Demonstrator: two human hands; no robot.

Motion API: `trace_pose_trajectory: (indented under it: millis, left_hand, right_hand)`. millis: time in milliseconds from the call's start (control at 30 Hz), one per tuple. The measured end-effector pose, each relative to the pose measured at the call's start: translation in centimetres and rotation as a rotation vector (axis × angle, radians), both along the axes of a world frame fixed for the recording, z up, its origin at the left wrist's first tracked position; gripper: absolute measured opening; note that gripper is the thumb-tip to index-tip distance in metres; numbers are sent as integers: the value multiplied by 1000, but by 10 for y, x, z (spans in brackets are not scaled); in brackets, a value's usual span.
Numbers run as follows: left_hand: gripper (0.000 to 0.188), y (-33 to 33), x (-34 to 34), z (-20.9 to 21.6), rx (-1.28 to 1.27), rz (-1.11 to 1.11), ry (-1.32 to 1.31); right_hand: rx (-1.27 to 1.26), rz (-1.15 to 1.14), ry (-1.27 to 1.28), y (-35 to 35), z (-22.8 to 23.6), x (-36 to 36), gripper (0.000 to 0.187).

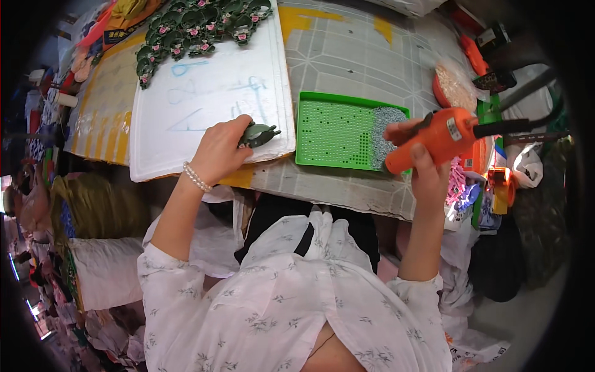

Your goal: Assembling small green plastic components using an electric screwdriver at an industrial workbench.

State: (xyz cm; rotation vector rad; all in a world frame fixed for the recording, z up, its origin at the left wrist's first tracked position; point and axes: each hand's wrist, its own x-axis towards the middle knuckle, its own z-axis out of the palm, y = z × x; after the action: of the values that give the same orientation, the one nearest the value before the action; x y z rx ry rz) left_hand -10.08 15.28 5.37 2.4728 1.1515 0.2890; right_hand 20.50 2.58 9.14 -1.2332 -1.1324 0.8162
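My left hand [224, 144] is closed on a small dark green piece with thin tips sticking out [260, 133], just above the front right corner of a white board [180, 146]. My right hand [427, 170] wraps round an orange corded hand tool [441, 137] with a rounded barrel. The tool's blunt end hangs over the right side of a shallow green tray [334, 162]. Many tiny silvery grey bits [385, 121] lie heaped at that side of the tray, partly hidden by the tool and my fingers. Dark holes dot the tray's ridged floor.
Several green pieces with pink flowers [192, 31] crowd the board's far end. A black cable [514, 128] runs right from the tool. A red bowl under clear plastic [449, 90] stands at the far right. Grey patterned covering [347, 56] with yellow tape lies on the table.
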Motion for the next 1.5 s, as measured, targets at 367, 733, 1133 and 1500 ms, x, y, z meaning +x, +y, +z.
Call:
trace_pose_trajectory:
  millis: [367,733,1133,1500]
  left_hand:
    - [42,-10,-2,3,-987,293,-1000]
    - [43,-73,50,-16,-1501,276,-1340]
    - [42,-88,71,-15,-1468,315,-1282]
    - [43,-94,84,-18,-1457,387,-1259]
  right_hand:
    - [127,71,205,29,-35,14,70]
    - [283,1,275,53,-57,9,65]
    - [278,-30,294,63,-65,5,63]
    - [275,-47,308,65,-77,1,65]
